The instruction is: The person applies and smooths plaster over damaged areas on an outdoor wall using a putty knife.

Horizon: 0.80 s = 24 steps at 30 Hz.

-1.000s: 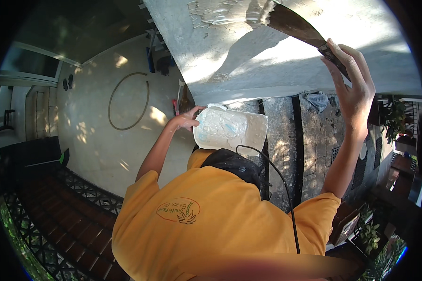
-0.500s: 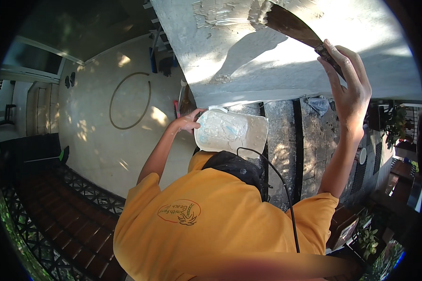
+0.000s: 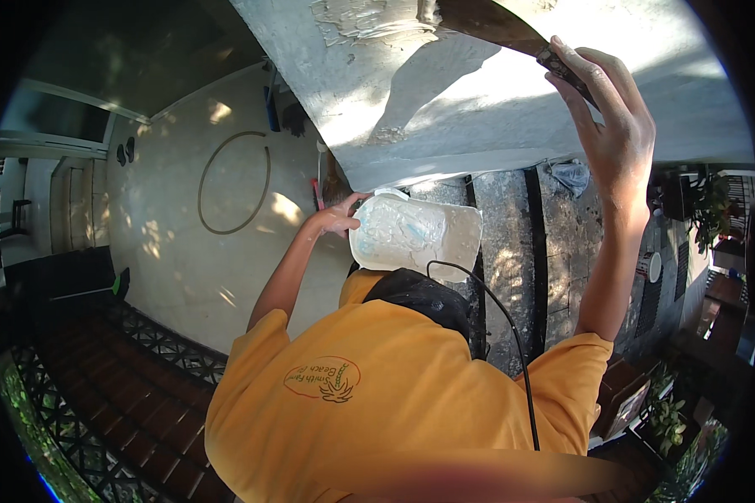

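My right hand (image 3: 614,121) is raised and closed round the dark handle of a putty knife (image 3: 497,27). Its wide blade meets the white wall (image 3: 453,105) at the top of the view, beside a rough patch of fresh putty (image 3: 369,23). At waist height, my left hand (image 3: 337,220) grips the left rim of a white plastic tub (image 3: 460,233), thumb over the edge. Pale putty (image 3: 403,230) coats the inside of this tub, which tilts toward me. The blade's far edge is partly cut off by the frame.
A looped hose (image 3: 203,189) lies on the pale floor at left, with a broom (image 3: 334,186) by the wall's corner. A clear plastic bag (image 3: 570,174) rests near the wall's foot. A black cable (image 3: 512,327) runs down my front. Potted plants (image 3: 668,419) stand at right.
My right hand and the putty knife have shifted up and slightly left in the view, as has the wall. The left hand still holds the tub in nearly the same place.
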### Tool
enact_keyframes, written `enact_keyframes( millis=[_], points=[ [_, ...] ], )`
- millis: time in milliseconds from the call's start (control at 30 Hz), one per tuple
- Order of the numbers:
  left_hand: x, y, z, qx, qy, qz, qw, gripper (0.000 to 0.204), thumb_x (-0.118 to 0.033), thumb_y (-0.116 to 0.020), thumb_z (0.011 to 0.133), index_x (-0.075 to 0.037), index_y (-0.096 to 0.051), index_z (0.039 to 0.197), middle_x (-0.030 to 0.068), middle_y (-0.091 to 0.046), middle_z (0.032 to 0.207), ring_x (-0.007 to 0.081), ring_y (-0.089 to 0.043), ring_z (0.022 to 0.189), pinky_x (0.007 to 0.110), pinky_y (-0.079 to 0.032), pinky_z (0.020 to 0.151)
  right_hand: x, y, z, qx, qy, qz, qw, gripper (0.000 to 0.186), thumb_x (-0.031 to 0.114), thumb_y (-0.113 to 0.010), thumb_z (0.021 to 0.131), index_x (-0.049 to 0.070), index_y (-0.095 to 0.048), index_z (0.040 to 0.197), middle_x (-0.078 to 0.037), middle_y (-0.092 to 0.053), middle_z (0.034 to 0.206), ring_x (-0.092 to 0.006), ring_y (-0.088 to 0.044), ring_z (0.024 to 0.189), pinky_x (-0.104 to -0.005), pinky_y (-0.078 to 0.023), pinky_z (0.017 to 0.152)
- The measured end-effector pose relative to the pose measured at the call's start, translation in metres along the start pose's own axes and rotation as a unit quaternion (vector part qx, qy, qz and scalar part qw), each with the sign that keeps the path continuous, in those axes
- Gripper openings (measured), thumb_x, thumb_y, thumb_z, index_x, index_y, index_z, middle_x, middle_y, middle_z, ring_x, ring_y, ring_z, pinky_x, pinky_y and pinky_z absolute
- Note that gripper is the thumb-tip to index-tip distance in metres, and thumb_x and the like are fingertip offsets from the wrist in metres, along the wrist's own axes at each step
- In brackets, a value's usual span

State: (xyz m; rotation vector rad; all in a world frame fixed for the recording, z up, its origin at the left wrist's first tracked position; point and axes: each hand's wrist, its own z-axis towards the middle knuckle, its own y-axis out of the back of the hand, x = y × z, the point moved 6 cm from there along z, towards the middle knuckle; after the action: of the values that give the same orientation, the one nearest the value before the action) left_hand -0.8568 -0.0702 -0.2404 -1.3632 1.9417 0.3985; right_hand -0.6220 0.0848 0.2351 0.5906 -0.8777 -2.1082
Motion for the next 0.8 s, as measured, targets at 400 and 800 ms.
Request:
enact_keyframes(
  millis=[400,800],
  points=[
    [0.006,-0.009,0.001,0.003,0.008,-0.007,1.000,0.088,-0.012,-0.068,0.082,-0.026,-0.020,0.154,0.0163,-0.059,0.125,0.0266,-0.061,0.109,0.045,-0.057,0.083,0.032,-0.022,0.009,0.029,0.039,0.056,0.997,0.040,0.016,-0.075,0.082,0.022,-0.071,0.121,0.000,-0.069,0.105,-0.0167,-0.068,0.088,-0.0328,-0.058,0.076],
    [0.010,-0.007,0.000,-0.007,0.010,-0.043,0.999,0.090,-0.003,-0.060,0.077,-0.027,-0.020,0.154,0.0151,-0.059,0.128,0.0267,-0.060,0.114,0.043,-0.057,0.085,0.009,-0.002,-0.009,-0.008,-0.025,0.054,0.998,0.039,0.013,-0.076,0.081,0.018,-0.070,0.119,-0.001,-0.068,0.100,-0.0167,-0.067,0.085,-0.0320,-0.057,0.074]
  ],
)
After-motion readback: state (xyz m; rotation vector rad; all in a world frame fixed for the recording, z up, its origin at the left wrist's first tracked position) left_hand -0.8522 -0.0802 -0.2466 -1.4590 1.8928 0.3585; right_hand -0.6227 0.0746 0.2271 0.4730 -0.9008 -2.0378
